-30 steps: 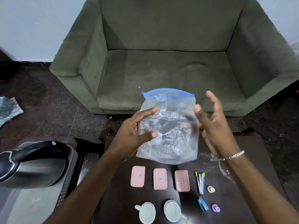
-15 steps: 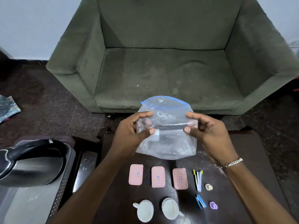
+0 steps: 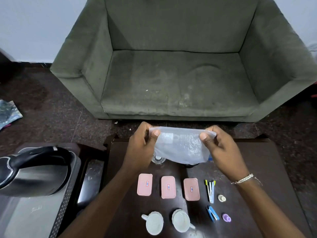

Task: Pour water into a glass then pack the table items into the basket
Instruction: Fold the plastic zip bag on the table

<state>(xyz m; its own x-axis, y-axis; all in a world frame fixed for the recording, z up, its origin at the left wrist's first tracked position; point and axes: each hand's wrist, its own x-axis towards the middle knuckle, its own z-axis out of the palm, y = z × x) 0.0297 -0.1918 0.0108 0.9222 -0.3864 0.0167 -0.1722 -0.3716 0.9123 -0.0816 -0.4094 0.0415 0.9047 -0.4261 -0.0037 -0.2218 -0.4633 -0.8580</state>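
Both hands hold a clear plastic zip bag (image 3: pixel 181 148) above the far part of the dark table (image 3: pixel 253 169). My left hand (image 3: pixel 142 145) pinches its left top corner and my right hand (image 3: pixel 221 148) pinches the right one. A clear glass (image 3: pixel 157 159) stands on the table under the bag, partly hidden by it. Three pink lidded boxes (image 3: pixel 168 187) lie in a row nearer me. In front of them stand two white cups (image 3: pixel 181 220). A steel kettle (image 3: pixel 34 170) with a black handle sits on the left.
Right of the boxes lie small tools (image 3: pixel 210 190), a blue clip (image 3: pixel 212 213), a cream cap (image 3: pixel 221 198) and a purple cap (image 3: pixel 226 217). A grey metal stand (image 3: pixel 34 217) carries the kettle. A green sofa (image 3: pixel 180 69) faces the table. A crumpled wrapper (image 3: pixel 8 112) lies on the floor.
The bag has come down from upright in front of the sofa to low over the table, tipped flat. My right hand closed on its right corner. The glass now shows beneath it.
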